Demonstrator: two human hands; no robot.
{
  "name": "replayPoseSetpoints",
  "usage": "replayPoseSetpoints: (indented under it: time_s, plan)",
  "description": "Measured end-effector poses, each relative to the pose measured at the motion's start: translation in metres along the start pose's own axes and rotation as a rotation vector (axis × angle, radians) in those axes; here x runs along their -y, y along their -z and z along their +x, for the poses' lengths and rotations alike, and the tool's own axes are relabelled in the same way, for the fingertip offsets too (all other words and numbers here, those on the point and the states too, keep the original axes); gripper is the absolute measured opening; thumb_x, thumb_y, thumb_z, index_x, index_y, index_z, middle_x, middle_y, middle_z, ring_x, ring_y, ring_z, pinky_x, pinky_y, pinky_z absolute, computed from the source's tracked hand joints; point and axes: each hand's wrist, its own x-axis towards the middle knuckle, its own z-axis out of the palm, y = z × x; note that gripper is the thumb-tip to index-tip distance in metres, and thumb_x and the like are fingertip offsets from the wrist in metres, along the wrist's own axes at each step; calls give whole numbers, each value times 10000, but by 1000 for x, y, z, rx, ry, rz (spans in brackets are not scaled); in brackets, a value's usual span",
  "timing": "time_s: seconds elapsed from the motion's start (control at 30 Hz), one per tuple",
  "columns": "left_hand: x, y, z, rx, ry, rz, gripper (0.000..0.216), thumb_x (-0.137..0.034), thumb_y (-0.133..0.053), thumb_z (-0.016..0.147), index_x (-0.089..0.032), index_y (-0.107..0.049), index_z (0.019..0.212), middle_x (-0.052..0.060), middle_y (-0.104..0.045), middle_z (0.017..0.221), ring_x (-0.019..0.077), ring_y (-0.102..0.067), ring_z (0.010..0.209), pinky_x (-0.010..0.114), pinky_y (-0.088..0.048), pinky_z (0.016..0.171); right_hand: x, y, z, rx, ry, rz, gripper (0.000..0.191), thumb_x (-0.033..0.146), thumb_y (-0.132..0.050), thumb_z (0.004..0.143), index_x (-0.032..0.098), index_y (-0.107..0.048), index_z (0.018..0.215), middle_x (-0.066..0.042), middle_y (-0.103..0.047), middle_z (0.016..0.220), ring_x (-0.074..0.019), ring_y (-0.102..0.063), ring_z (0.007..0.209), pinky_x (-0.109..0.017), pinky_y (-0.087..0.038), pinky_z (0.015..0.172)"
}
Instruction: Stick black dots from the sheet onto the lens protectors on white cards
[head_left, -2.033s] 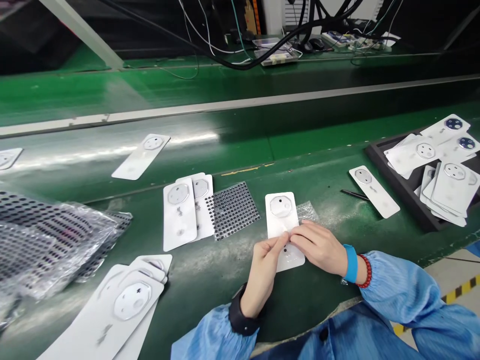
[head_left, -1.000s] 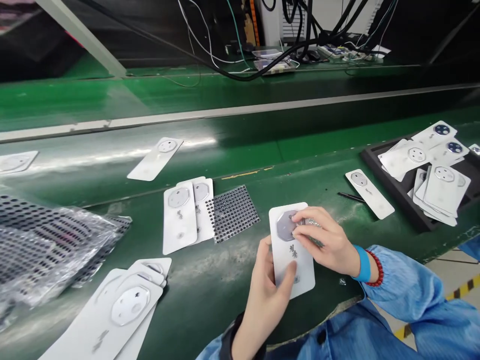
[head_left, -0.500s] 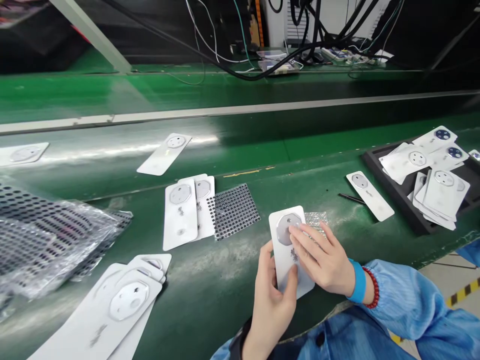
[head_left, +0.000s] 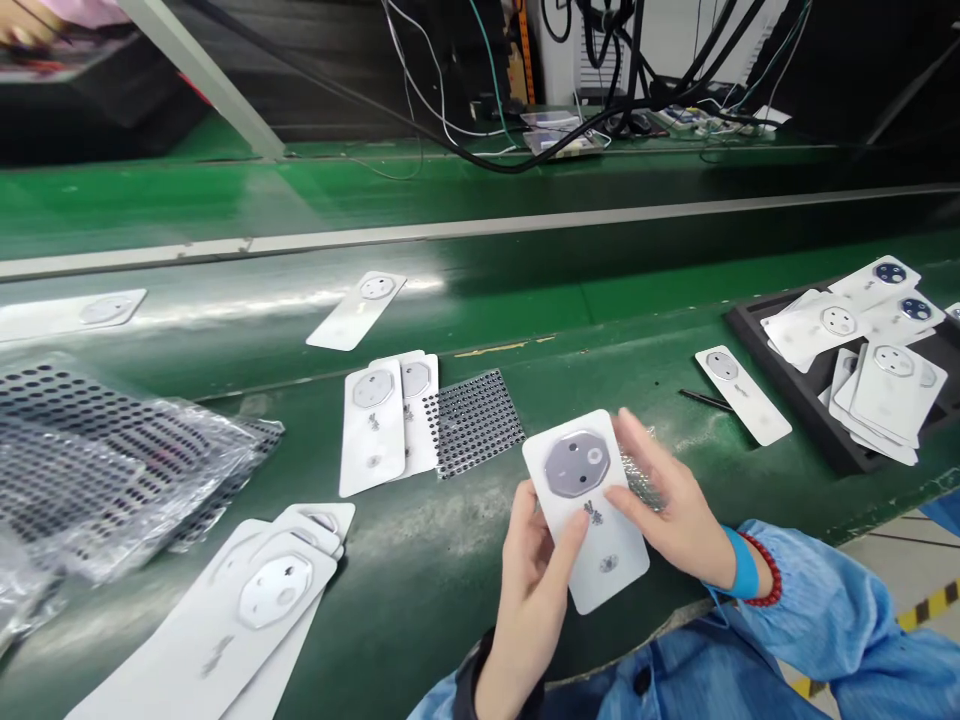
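Both my hands hold a white phone back cover (head_left: 611,560) with a grey eight-sided camera area at its top and small dark print below. My left hand (head_left: 534,580) grips its left edge, thumb on the face and fingers behind. At the right edge my right hand (head_left: 679,510) has its thumb on the face; its other fingers are slightly blurred and partly behind the cover. Just beyond that hand, clear bubble wrap (head_left: 641,478) lies on the green bench, partly hidden. Left of the held cover is a sheet of black dots (head_left: 480,425) beside two overlapping covers (head_left: 373,430).
A black tray (head_left: 787,400) at right holds several covers. Near it lie a single cover (head_left: 750,400) and a black pen-like tool (head_left: 705,400). At left are dotted plastic bags (head_left: 172,440) and stacked covers (head_left: 217,600). Another person's hand (head_left: 30,25) shows top left.
My right fingers have left the camera area and moved to the cover's right edge, thumb on its face. The cover now faces me more squarely. The view has shifted slightly.
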Motion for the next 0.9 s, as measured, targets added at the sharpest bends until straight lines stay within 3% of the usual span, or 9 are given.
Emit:
replayPoseSetpoints:
  time_s: [0.1, 0.2, 0.33, 0.47, 0.53, 0.63, 0.7, 0.8, 0.9]
  plan:
    - [-1, 1, 10, -84, -38, 71, 390, -469, -703, 782, -169, -633, 1021, 60, -734, 910, 202, -684, 761, 257, -542, 644, 3, -5, 3, 148, -110, 262, 544, 228, -491, 975, 211, -322, 1492, -11, -756, 930, -145, -731, 803, -253, -615, 732]
    - [0, 12, 20, -232, -53, 141, 405, -463, -735, 740, -147, -662, 985, 56, -735, 813, 182, -656, 649, 239, -507, 559, -9, -5, 7, 245, -59, 254, 535, 254, -529, 965, 245, -365, 1474, -25, -742, 1057, -172, -717, 971, -305, -596, 868]
    - [-6, 41, 36, -393, -152, 377, 419, -457, -701, 763, -132, -663, 1024, 90, -725, 882, 211, -656, 718, 275, -508, 615, -51, -2, 8, 248, 25, -160, 577, 331, -678, 870, 215, -483, 1401, -138, -583, 1356, -281, -536, 1282, -507, -489, 1027]
    - [-11, 62, 53, -466, -328, 621, 681, -358, -678, 770, -127, -447, 1368, 168, -619, 1237, 267, -665, 943, 347, -521, 791, -85, -2, 5, 229, 71, -444, 177, 252, -678, 870, 210, -719, 1037, -136, -638, 1283, -312, -537, 1273, -650, -405, 1016]
    - [-11, 61, 58, -355, -367, 715, 594, -302, -626, 790, -157, -486, 1348, 147, -626, 1246, 266, -679, 931, 352, -518, 802, -87, 1, 6, 216, 87, -405, 117, 214, -628, 906, 211, -726, 970, -111, -679, 1219, -268, -594, 1209, -629, -383, 1041]
    - [-6, 49, 61, 13, -285, 776, 229, -304, -560, 819, -202, -732, 930, 77, -756, 935, 267, -706, 813, 337, -525, 735, -74, 10, 14, 201, 107, -301, 141, 225, -597, 929, 209, -703, 1020, -110, -678, 1214, -233, -612, 1178, -593, -366, 1068]
    - [-2, 38, 60, 191, -234, 693, 211, -327, -589, 816, -211, -764, 791, 67, -773, 851, 266, -706, 822, 326, -522, 750, -64, 15, 20, 219, 141, -268, 148, 237, -588, 935, 209, -692, 1036, -110, -674, 1208, -227, -605, 1174, -588, -358, 1075]
    - [5, 24, 58, 256, -130, 502, 195, -349, -667, 791, -199, -792, 784, 60, -776, 819, 244, -687, 778, 300, -509, 729, -54, 15, 25, 226, 205, -317, 217, 262, -580, 936, 202, -656, 1130, -136, -630, 1249, -245, -575, 1194, -599, -366, 1066]
    - [13, 19, 58, 226, -57, 409, 242, -376, -668, 799, -176, -800, 778, 45, -759, 750, 211, -642, 671, 272, -479, 617, -52, 7, 23, 85, 262, -352, 245, 263, -576, 936, 182, -638, 1159, -150, -623, 1210, -243, -585, 1146, -583, -388, 1056]
